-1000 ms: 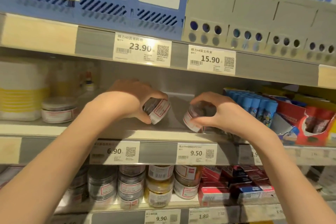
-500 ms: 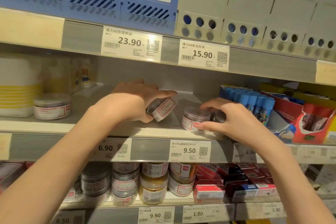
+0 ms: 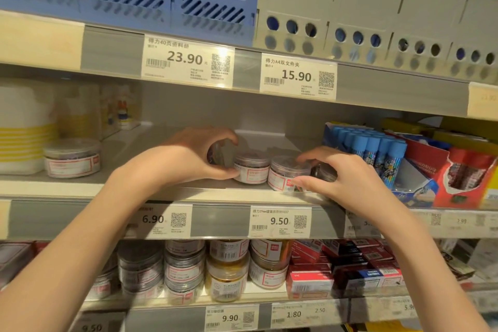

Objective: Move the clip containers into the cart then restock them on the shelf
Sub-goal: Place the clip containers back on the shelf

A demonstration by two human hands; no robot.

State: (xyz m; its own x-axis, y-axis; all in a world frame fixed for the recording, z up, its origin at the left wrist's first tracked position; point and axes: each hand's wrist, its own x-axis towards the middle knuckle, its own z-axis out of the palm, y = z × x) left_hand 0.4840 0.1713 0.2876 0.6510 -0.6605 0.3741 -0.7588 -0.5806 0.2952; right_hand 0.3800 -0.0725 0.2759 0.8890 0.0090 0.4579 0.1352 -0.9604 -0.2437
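The left hand (image 3: 194, 155) hid most of one clip container (image 3: 215, 153); a container at the right hand's (image 3: 347, 178) nine o'clock (image 3: 324, 171) was blurred.

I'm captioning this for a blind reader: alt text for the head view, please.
Two bare hands set small clear clip containers on a store shelf: the left hand grips one, the right hand another. Blue glue sticks stand to the right.
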